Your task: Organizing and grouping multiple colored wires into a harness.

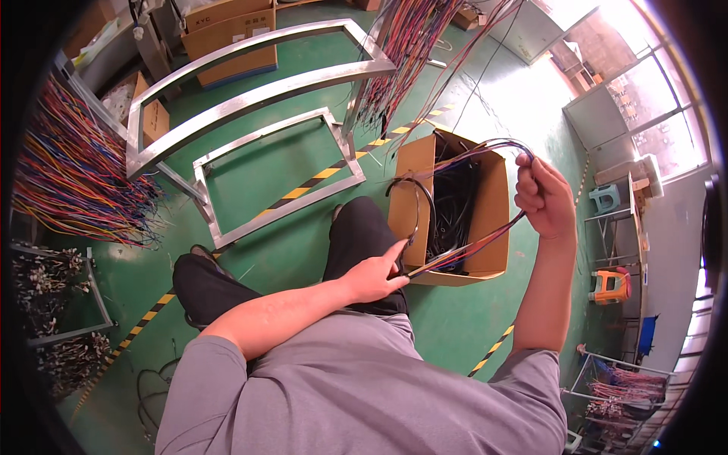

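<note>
Between my hands (455,235) I see the open cardboard box (485,220), crowded with black cables (453,205). Hanging wires (402,61) block the space beyond it; green floor (470,326) lies open just below my right hand.

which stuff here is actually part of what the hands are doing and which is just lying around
In use: wire bundle, held by left hand and right hand; open cardboard box of black cables below it.

Lying about: steel frames, hanging coloured wires, closed cartons, stools.

Single head-worn fisheye view, looking steeply down from above the person's shoulders onto both hands, the cardboard box (455,208) and green floor (303,163) close below; edges curve outward.
</note>
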`<state>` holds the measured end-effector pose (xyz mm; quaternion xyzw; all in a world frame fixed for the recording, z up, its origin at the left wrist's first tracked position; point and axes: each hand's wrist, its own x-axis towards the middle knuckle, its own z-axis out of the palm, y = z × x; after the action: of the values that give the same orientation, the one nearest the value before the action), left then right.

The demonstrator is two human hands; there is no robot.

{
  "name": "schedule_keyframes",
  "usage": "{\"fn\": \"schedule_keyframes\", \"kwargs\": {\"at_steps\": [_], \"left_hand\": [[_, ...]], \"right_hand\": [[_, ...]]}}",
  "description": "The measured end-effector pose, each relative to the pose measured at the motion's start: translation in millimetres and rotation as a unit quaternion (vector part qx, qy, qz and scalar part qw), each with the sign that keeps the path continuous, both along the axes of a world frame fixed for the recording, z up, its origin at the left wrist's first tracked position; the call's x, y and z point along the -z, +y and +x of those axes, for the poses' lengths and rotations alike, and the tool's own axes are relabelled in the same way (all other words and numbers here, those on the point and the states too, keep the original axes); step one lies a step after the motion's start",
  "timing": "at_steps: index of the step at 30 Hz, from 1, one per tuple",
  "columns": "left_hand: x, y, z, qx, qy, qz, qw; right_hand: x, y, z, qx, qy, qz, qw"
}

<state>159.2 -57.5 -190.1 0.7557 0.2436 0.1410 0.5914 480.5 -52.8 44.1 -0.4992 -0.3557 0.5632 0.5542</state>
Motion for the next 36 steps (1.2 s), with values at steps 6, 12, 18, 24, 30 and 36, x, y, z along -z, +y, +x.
{"fn": "schedule_keyframes", "kwargs": {"at_steps": [6, 12, 18, 24, 30, 36], "left_hand": [[-58, 1, 10, 0.242, 0.261, 0.346, 0.868], [-101, 45, 40, 0.022, -0.231, -0.559, 0.796], [-75, 128, -8, -0.224, -0.445, -0.623, 0.604], [-31, 151, -67, -0.404, -0.432, -0.554, 0.586], [1, 117, -82, -0.428, -0.42, -0.564, 0.568], [-6, 78, -84, -0.284, -0.351, -0.512, 0.731]], "right_hand": [[-4, -2, -31, 0.002, -0.102, -0.027, 0.994], [10, -34, -103, -0.174, -0.256, -0.057, 0.949], [42, -79, -103, -0.319, -0.261, -0.161, 0.897], [169, -203, 39, -0.161, -0.069, -0.338, 0.925], [219, -269, 61, -0.064, 0.092, -0.358, 0.927], [271, -254, 88, -0.111, -0.269, -0.428, 0.856]]}}
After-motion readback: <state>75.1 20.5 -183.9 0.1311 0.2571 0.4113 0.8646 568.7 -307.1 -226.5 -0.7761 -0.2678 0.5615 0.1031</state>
